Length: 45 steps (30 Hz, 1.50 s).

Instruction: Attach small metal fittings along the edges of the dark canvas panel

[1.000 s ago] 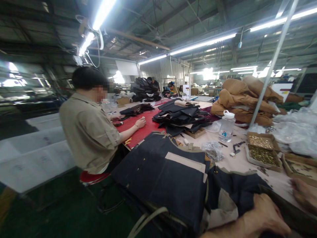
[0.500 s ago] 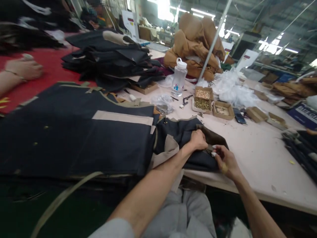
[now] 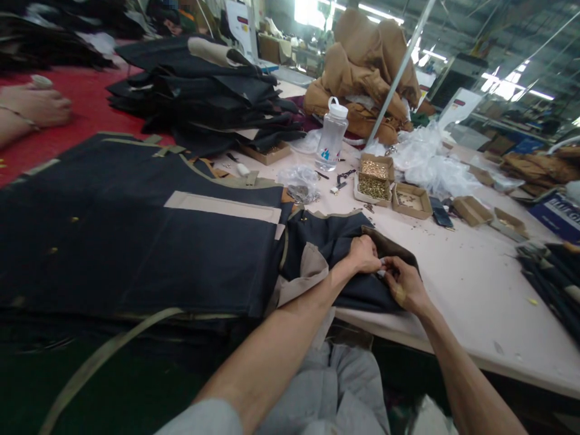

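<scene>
A dark navy fabric piece [image 3: 335, 235] with a brown inner side lies bunched at the table's near edge. My left hand [image 3: 364, 254] is closed on its folded edge. Close against it, my right hand [image 3: 403, 281] pinches at the same spot, with white coverings on its thumb and fingertip. Whatever small thing may sit between those fingertips is hidden. To the left, a stack of flat navy panels [image 3: 217, 254] bears a beige strip [image 3: 222, 206] on top. A beige flap [image 3: 303, 275] sticks up beside my left forearm.
Small cardboard boxes of brass fittings [image 3: 372, 188] stand beyond my hands, near a clear water bottle [image 3: 332, 136] and plastic bags [image 3: 421, 157]. Dark folded fabric [image 3: 199, 90] is piled behind. Another person's hand [image 3: 38, 106] rests on the red surface at far left.
My right hand has moved left and slightly up, closing in on my left hand at the fabric edge. My left hand stays nearly in place. The view has shifted slightly.
</scene>
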### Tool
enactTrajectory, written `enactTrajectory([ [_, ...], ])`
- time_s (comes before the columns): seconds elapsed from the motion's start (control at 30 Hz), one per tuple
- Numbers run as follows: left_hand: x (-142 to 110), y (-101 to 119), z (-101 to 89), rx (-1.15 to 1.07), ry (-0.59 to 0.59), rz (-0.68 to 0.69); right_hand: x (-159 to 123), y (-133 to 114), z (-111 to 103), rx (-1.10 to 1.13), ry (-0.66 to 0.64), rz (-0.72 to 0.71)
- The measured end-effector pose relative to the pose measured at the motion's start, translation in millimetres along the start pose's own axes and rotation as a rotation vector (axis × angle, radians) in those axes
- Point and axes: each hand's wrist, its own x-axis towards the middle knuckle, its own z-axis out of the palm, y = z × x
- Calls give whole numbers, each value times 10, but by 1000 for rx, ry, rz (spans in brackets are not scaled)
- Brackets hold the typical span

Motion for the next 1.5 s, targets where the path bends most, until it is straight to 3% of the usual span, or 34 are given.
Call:
enactTrajectory([
  [0.23,14,4,-9,-22,14,-23,73,62,-20,113,-38,67],
  [0.43,13,15,-9,-33,21,-40,86,-27,-43,261,-42,126],
  [0.63,6,47,-8,6,41,-39,255,-95,-61,335,-5,293],
  [0.87,-29,71,-26,17,60,-45,408,2,-99,359,-105,421],
  [1.07,-55,81,-32,-36,98,-108,512,74,-150,223,-234,461],
  [1.17,-41,57,-6,-92,129,-133,586,-4,-192,28,-280,510],
  [1.3,-5,16,42,-186,174,-166,652,-77,-234,-203,-302,474],
  [1.5,-18,-11,75,-206,192,-117,660,-54,-218,-142,-266,454],
])
